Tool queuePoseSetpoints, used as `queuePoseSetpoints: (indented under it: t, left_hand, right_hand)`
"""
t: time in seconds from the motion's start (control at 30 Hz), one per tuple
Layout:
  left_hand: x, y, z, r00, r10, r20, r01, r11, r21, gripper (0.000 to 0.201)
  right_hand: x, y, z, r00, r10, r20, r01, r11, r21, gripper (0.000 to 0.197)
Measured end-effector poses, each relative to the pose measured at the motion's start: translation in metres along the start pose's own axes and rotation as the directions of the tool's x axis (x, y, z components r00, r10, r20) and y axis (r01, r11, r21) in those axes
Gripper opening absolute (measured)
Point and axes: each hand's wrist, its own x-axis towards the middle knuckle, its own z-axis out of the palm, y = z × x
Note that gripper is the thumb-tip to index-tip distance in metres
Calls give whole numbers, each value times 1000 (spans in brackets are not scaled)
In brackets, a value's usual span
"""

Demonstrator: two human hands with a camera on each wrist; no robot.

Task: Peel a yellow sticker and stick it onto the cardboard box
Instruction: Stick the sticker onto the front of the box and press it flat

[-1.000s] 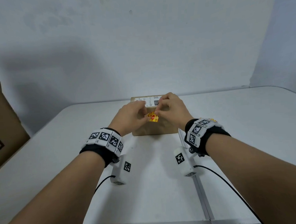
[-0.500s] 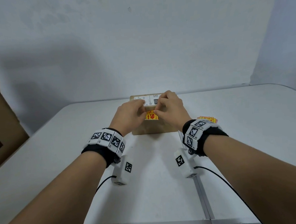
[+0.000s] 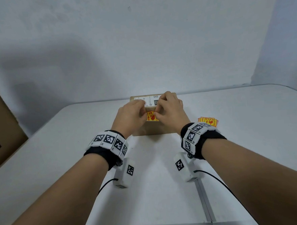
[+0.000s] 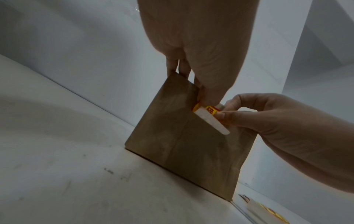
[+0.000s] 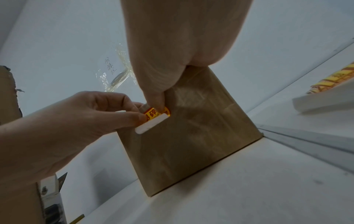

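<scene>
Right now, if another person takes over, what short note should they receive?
Left hand: pinches the yellow sticker.
Right hand: pinches the same sticker.
Things: sticker held against the front face of the cardboard box, near its top edge; spare stickers lie right of the box.
Done: sticker brought to the box.
Left: the white underside shows; press flat, let go.

Evenly lit and sharp from the head camera, soft shadows smeared across the wall (image 3: 53, 66). Way dimmer and grainy from both wrists, backlit, with fisheye bending at the edges.
</scene>
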Motion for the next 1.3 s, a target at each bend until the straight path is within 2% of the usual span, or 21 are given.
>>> queuePoseSetpoints:
  t: [0.93, 1.07, 1.17, 1.3]
  left_hand:
    - [2, 3, 9, 999, -2, -50, 3, 999, 37, 17]
    - [1, 2, 10, 998, 8, -62, -5, 999, 47, 18]
    - [1, 2, 10, 998, 17, -61, -13, 998, 65, 16]
    - [0, 2, 9, 999, 20, -48, -17, 998, 67, 18]
  right_hand:
    - [-2, 0, 4, 1000, 16, -21, -17, 998, -54, 9]
    - [-2, -1, -1, 999, 29, -17, -29, 999, -20, 23]
    - [-3, 0, -4, 999, 24, -24, -25, 1000, -15, 25]
    - [-1, 1, -6, 1000, -22, -9, 22, 1000, 0, 48]
